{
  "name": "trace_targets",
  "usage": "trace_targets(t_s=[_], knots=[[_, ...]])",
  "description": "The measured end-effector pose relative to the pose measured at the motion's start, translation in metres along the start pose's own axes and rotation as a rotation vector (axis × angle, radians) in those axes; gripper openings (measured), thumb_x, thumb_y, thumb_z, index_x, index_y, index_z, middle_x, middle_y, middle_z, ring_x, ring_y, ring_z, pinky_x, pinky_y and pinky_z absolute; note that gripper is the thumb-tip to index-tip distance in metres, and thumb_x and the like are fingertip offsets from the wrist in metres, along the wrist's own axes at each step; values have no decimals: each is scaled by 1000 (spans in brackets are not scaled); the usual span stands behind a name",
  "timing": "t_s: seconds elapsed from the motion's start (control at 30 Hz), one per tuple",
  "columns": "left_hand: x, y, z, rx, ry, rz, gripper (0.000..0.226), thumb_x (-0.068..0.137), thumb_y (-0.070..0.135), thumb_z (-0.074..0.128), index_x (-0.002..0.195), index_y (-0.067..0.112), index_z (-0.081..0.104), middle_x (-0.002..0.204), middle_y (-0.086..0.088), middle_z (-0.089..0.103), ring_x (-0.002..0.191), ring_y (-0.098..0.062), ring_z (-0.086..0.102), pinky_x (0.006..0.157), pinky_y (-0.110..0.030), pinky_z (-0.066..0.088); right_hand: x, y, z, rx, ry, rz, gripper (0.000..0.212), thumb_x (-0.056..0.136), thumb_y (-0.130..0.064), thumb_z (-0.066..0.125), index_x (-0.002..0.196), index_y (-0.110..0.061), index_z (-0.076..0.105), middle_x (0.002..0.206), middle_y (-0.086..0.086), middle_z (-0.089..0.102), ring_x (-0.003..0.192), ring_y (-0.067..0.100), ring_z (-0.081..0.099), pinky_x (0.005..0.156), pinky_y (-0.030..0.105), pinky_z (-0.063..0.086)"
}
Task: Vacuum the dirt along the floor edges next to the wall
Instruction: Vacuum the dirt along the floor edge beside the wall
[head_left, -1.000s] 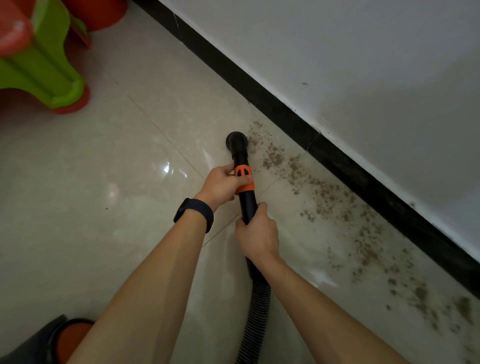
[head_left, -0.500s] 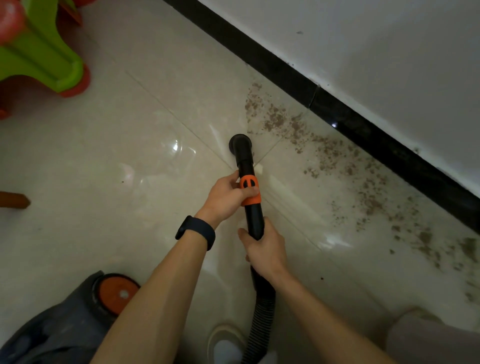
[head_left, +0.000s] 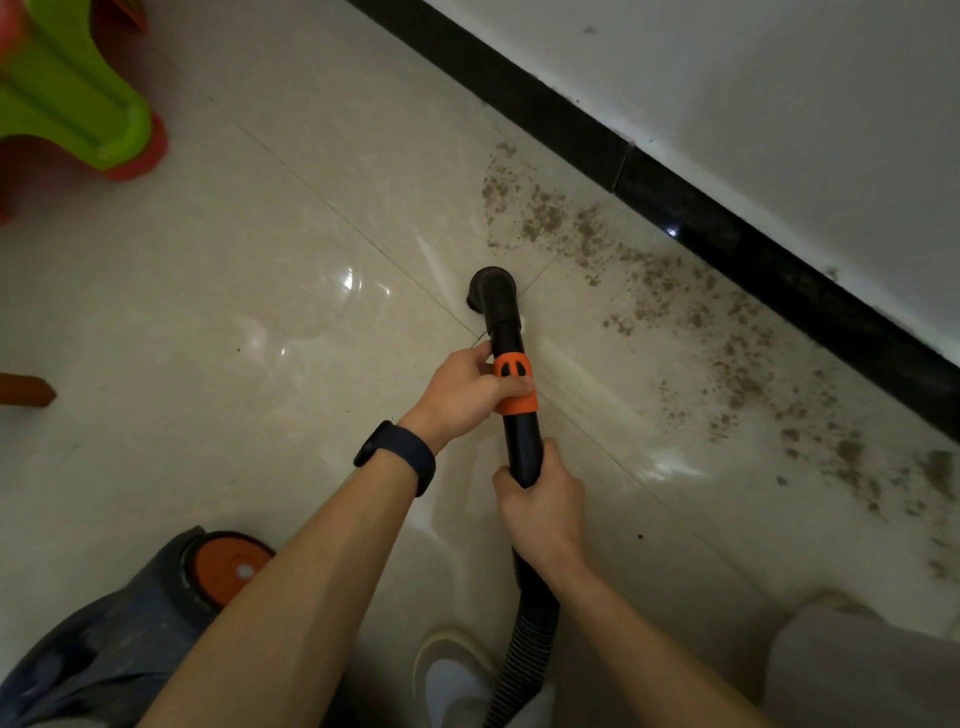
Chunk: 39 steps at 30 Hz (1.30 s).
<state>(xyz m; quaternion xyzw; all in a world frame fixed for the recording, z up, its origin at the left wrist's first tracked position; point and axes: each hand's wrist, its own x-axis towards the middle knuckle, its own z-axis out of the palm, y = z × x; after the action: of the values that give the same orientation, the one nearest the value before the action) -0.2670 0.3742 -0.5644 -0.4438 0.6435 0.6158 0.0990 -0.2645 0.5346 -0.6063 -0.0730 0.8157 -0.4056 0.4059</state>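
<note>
Currently your left hand (head_left: 462, 395) grips the wand (head_left: 522, 441) at its orange collar (head_left: 514, 366), right hand (head_left: 543, 499) fingers wrapped nearer. Risk: nozzle (head_left: 493, 293) sits left of the dirt (head_left: 675, 312); a fast sweep could scatter it.

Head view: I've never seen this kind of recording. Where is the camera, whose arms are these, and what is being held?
The camera sits on a person's head, looking down, so the arms are the wearer's own. The left hand grips the orange collar of a black vacuum wand; the right hand grips the wand further back, above its ribbed black hose. The round nozzle points at glossy beige floor tiles, short of the brown dirt scattered along the black skirting board. The grey-and-orange vacuum body is lower left.
</note>
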Motion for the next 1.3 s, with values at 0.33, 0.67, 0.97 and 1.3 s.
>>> trace_targets(t_s=[0.33, 0.67, 0.97, 1.3], knots=[[40, 20, 11, 185, 69, 59, 42, 88, 36, 71, 122, 19, 52, 95, -5, 64, 88, -22, 64, 80, -37, 56, 42, -19, -4, 140, 10, 47, 11, 88, -7, 66, 89, -11, 56, 68, 5, 52, 46, 9, 49, 44, 24, 43], [65, 34, 30, 318, 131, -12, 71, 93, 43, 57, 142, 7, 20, 85, -3, 56, 74, -25, 61, 66, -37, 54, 70, -23, -9, 178, -12, 59, 7, 90, -5, 65, 86, -10, 63, 64, 10, 58, 47, 18, 53, 41, 26, 42], [82, 36, 24, 288, 70, -9, 72, 97, 43, 50, 146, 10, 8, 87, -7, 59, 74, -27, 62, 63, -37, 53, 81, -35, -8, 175, 4, 60, 16, 89, -2, 66, 79, -12, 58, 58, 5, 55, 44, 14, 50, 40, 24, 39], [109, 55, 7, 295, 76, 1, 76, 98, 43, 48, 148, 6, 5, 90, -7, 59, 81, -28, 63, 72, -40, 56, 106, -61, -5, 178, -3, 68, 14, 90, -3, 64, 80, -12, 60, 59, 4, 57, 46, 14, 51, 43, 26, 41]])
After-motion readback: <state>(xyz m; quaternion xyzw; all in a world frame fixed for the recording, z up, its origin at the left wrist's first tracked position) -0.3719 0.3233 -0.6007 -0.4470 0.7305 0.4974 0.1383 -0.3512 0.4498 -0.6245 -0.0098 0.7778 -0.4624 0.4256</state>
